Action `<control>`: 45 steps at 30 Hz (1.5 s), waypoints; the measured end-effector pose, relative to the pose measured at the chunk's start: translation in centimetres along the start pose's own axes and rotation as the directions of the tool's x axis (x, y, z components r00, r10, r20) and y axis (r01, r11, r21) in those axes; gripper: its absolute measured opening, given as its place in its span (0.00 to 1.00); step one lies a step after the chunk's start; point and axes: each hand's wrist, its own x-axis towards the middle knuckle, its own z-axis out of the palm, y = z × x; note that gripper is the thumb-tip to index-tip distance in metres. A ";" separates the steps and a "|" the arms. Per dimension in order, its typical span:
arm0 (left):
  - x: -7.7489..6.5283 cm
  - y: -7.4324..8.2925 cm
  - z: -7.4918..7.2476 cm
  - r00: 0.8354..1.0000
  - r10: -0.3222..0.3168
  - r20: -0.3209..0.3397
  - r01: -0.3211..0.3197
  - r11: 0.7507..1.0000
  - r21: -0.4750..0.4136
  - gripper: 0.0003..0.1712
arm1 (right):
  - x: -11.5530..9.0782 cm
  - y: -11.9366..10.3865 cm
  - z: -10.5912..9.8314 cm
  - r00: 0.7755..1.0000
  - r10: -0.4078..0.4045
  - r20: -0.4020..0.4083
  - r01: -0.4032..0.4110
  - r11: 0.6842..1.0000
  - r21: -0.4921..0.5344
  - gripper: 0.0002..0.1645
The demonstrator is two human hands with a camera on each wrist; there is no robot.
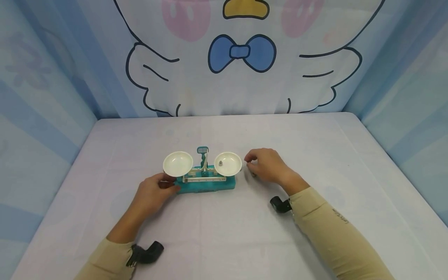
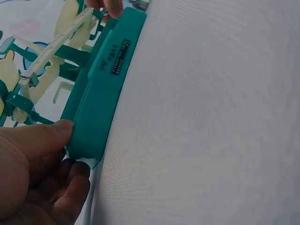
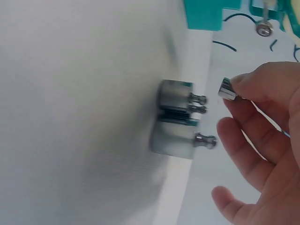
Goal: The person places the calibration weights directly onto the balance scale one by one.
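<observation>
A teal balance scale (image 1: 206, 186) stands on the table, with two cream pans on top. My left hand (image 1: 152, 192) holds the left end of its base, the thumb against the teal side in the left wrist view. A small metal weight (image 1: 221, 163) rests in the right pan (image 1: 231, 169). To the right of the scale, my right hand (image 1: 268, 166) pinches another small metal weight (image 3: 227, 90) between thumb and forefinger, above the table. Several knobbed cylindrical weights (image 3: 173, 139) stand near that hand in the right wrist view; the hand mostly hides them in the head view.
The scale stands on a white-covered table (image 1: 217, 241). Behind it hangs a printed cloth (image 1: 241, 89) with a blue bow tie, and patterned cloth walls (image 1: 38, 155) flank both sides. A black camera mount (image 1: 148, 252) juts from each wrist.
</observation>
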 end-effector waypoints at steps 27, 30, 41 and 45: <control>-0.3 -0.1 -0.1 1.000 0.013 0.001 -0.013 1.000 -0.007 0.22 | -0.2 -5.2 -2.0 0.957 -0.251 -0.146 0.266 0.959 0.101 0.13; -0.3 -0.1 -0.2 1.000 0.019 0.002 -0.019 1.000 -0.011 0.21 | 0.0 -5.6 -1.7 0.950 -0.280 -0.139 0.289 0.956 0.050 0.11; -0.3 0.0 -0.2 1.000 0.025 0.000 -0.025 1.000 -0.010 0.22 | 0.6 -6.5 -1.3 0.935 -0.343 -0.095 0.333 0.937 -0.110 0.09; -0.3 0.0 -0.1 1.000 0.027 0.000 -0.027 1.000 -0.011 0.21 | 0.6 -6.6 -1.3 0.928 -0.362 -0.088 0.351 0.929 -0.121 0.08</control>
